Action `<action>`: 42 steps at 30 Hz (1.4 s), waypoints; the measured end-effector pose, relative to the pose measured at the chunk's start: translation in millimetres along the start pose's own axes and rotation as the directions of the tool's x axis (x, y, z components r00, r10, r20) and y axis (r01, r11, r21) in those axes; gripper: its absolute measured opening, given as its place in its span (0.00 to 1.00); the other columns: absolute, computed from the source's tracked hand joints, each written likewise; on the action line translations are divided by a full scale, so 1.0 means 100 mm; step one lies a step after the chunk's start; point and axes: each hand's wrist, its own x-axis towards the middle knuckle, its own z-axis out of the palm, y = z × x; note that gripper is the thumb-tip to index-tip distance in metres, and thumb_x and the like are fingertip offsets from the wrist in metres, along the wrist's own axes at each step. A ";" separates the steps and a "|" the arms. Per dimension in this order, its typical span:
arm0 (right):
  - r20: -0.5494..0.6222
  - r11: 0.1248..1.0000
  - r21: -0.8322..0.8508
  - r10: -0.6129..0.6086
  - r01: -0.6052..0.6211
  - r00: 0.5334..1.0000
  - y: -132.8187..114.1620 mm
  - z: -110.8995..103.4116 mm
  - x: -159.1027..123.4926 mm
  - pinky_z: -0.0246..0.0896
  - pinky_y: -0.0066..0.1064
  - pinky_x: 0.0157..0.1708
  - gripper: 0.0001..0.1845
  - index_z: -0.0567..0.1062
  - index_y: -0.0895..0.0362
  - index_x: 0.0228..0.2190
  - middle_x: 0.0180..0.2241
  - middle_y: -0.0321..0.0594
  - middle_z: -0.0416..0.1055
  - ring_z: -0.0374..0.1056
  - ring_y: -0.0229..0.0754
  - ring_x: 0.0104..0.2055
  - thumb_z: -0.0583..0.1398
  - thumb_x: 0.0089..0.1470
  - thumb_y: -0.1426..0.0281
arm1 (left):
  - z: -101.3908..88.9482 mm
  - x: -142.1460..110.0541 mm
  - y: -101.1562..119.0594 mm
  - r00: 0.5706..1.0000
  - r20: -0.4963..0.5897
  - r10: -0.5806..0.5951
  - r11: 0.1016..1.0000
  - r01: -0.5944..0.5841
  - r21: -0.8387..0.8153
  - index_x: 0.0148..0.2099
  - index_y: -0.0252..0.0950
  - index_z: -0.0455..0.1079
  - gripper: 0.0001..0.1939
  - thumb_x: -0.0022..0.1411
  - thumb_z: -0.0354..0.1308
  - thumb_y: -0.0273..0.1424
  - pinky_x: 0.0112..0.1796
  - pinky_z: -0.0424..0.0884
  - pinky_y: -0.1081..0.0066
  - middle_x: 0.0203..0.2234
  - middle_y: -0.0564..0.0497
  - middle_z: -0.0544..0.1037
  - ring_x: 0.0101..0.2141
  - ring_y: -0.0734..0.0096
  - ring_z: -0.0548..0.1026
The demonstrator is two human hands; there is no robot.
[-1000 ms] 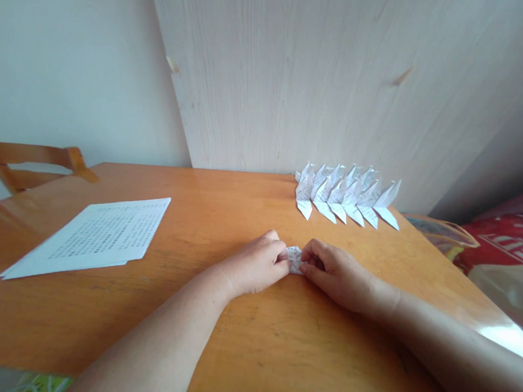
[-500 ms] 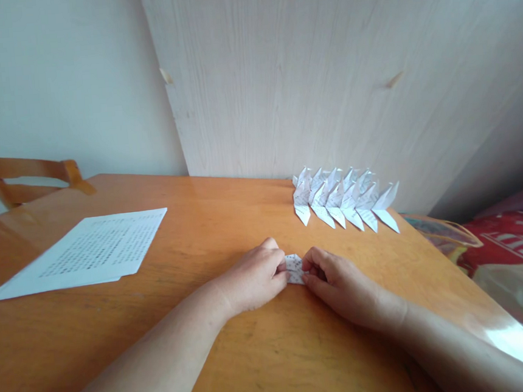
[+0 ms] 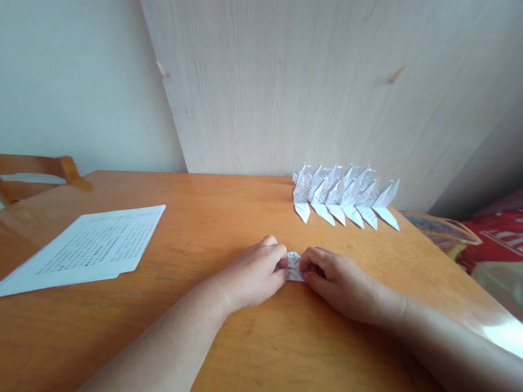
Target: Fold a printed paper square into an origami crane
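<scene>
Between my two hands is a small folded piece of printed paper [image 3: 294, 267], low over the wooden table [image 3: 226, 211]. My left hand [image 3: 263, 270] pinches its left edge, fingers closed. On the opposite edge, the thumb and curled fingers of my right hand [image 3: 335, 278] grip the paper. Both hands cover its ends, so only the middle of the paper shows. Beyond the right hand, several folded paper pieces [image 3: 341, 198] with pointed, upright tips stand in rows.
A stack of printed sheets [image 3: 92, 247] lies on the left of the table. Behind it is a wooden chair [image 3: 30, 170]. A pale wood panel [image 3: 278, 72] rises at the table's far edge. Right of the table are a red bag [image 3: 507, 238] and a translucent plastic bag [image 3: 511, 284].
The view has shifted slightly, so the sheets and chair appear further left. Both hands keep hold of the folded paper, with only slight finger movement.
</scene>
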 end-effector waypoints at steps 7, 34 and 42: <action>-0.028 0.998 -0.018 0.065 -0.066 0.997 0.01 0.03 0.00 0.54 0.30 0.30 0.07 0.68 0.54 0.31 0.29 0.35 0.71 0.65 0.39 0.30 0.55 0.63 0.68 | 0.00 0.01 -0.01 1.000 0.006 0.010 1.000 -0.010 -0.014 0.36 0.40 0.67 0.04 0.65 0.54 0.31 0.36 0.67 0.71 0.37 0.52 0.67 0.35 0.70 0.68; -0.021 0.994 -0.064 0.082 -0.084 0.996 0.03 -0.10 -0.04 0.57 0.30 0.31 0.04 0.71 0.55 0.34 0.30 0.35 0.71 0.66 0.39 0.31 0.57 0.57 0.76 | 0.03 0.02 -0.07 1.000 0.013 -0.001 1.000 0.002 -0.027 0.37 0.39 0.69 0.03 0.63 0.54 0.29 0.35 0.66 0.71 0.39 0.52 0.69 0.33 0.71 0.69; 0.103 0.928 -0.288 -0.215 0.236 0.971 -0.34 -0.11 -0.22 0.63 0.35 0.40 0.11 0.75 0.56 0.40 0.37 0.44 0.70 0.65 0.44 0.40 0.54 0.62 0.78 | 0.03 0.03 -0.09 1.000 0.028 0.012 0.998 -0.010 -0.067 0.38 0.40 0.70 0.04 0.64 0.55 0.32 0.39 0.68 0.70 0.40 0.52 0.69 0.36 0.70 0.70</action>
